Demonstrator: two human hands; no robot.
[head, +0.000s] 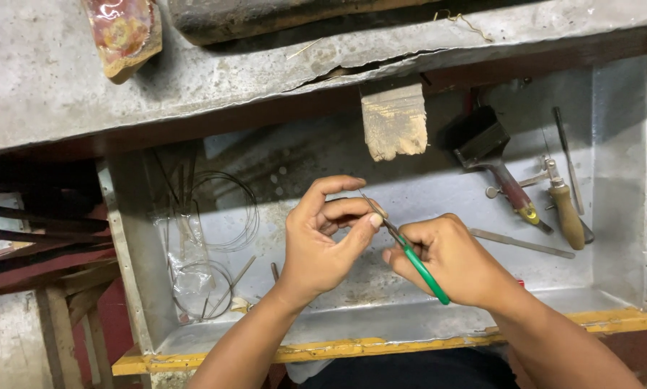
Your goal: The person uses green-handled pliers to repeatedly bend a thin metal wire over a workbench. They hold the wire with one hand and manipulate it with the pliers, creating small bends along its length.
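Observation:
My right hand (457,258) grips small pliers with green handles (423,268), their metal jaws pointing up-left toward my left hand. My left hand (322,239) pinches something very small between thumb and fingers right at the plier tips; I cannot make out what it is. Both hands hover over a shallow metal drawer tray (612,216) under a grey workbench top (50,79). A worn wooden bench peg (394,119) juts out from the bench just above my hands.
In the tray's right part lie a black brush (493,155), a wooden-handled tool (567,209), a thin file (521,243) and a dark rod (567,158). Wire coils (222,209) and a clear bag (186,266) sit at the left. The tray's front edge is yellow (323,351).

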